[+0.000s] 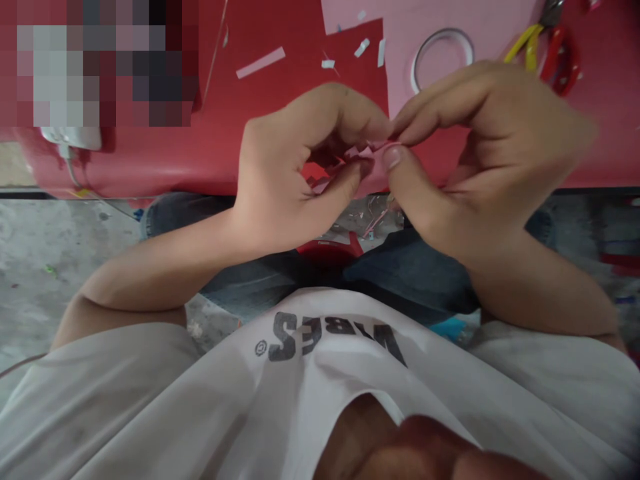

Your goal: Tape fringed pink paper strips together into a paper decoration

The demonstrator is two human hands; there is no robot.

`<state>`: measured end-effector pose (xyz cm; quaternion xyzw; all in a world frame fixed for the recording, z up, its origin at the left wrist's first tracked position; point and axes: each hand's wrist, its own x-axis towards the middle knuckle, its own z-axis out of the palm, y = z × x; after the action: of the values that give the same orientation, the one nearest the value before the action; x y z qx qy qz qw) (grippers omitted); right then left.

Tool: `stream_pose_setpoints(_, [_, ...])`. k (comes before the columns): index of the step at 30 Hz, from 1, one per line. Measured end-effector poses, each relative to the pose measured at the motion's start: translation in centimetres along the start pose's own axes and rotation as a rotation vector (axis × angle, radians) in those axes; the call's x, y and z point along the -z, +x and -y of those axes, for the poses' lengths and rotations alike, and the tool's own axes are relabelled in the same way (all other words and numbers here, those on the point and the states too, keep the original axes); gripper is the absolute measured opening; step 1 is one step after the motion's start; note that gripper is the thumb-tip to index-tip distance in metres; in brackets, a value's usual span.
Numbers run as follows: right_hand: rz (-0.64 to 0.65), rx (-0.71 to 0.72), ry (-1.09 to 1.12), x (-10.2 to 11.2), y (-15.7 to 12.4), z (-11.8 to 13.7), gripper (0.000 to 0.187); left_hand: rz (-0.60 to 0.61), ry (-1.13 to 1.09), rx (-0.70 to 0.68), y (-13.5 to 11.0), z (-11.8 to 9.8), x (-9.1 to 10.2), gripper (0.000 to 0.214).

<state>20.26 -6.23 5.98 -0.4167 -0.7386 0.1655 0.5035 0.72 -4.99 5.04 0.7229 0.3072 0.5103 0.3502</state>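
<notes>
Both hands meet above the front edge of the red table. A small piece of pink paper [366, 151], with jagged or folded edges, is pinched between them. My left hand [300, 160] is closed on its left part, thumb below and fingers curled over it. My right hand [480, 153] pinches the other end between thumb and fingertip. The fingers cover most of the piece, so its full shape is hidden.
On the red table [280, 27] lie pink paper sheets [425, 17], a pink strip [261, 63] and small white scraps [362, 47]. Behind my right hand are a roll of tape [419, 57], yellow-handled pliers [526, 47] and a red-handled tool [563, 67]. A white charger [75, 137] with a cable sits left.
</notes>
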Motion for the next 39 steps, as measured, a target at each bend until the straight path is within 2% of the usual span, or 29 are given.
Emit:
stream_pose_setpoints(3, [-0.029, -0.014, 0.022, -0.1, 0.0, -0.2, 0.007, 0.001, 0.000, 0.030, 0.1, 0.2, 0.1, 0.017])
stream_pose_setpoints(7, [-0.016, -0.089, 0.009, 0.2, 0.1, 0.2, 0.011, 0.017, -0.036, -0.003, 0.3, 0.2, 0.5, 0.019])
stream_pose_setpoints(10, [0.054, -0.223, -0.003, 0.8, 0.2, 0.7, 0.007, 0.042, -0.021, 0.129, 0.6, -0.9, 0.7, 0.024])
stream_pose_setpoints(13, [0.073, -0.318, -0.012, 1.2, 0.4, 0.9, 0.009, -0.069, -0.036, 0.210, 1.2, -1.9, 0.5, 0.035])
stream_pose_setpoints(17, [-0.007, -0.354, 0.001, 1.2, 0.4, 0.6, 0.004, -0.189, -0.143, 0.236, 2.0, -1.6, -0.2, 0.045])
stream_pose_setpoints(20, [-0.061, -0.367, 0.035, 1.0, 0.4, 0.3, 0.004, -0.215, -0.223, 0.298, 2.4, -1.1, -0.7, 0.046])
stream_pose_setpoints(30, [-0.085, -0.360, 0.117, 0.8, 0.8, 0.4, 0.016, -0.261, -0.426, 0.517, 1.7, -0.4, -1.2, 0.042])
stream_pose_setpoints(32, [-0.075, -0.368, 0.116, 0.8, 0.9, 0.5, 0.017, -0.242, -0.448, 0.530, 1.5, -0.1, -0.8, 0.037])
stream_pose_setpoints(36, [-0.034, -0.386, 0.107, 0.8, 0.8, 0.6, 0.013, -0.096, -0.406, 0.446, 1.2, 0.3, 0.3, 0.020])
stream_pose_setpoints(39, [-0.007, -0.383, 0.086, 0.8, 0.8, 0.8, 0.017, -0.063, -0.388, 0.367, 1.1, 0.7, 0.7, 0.018])
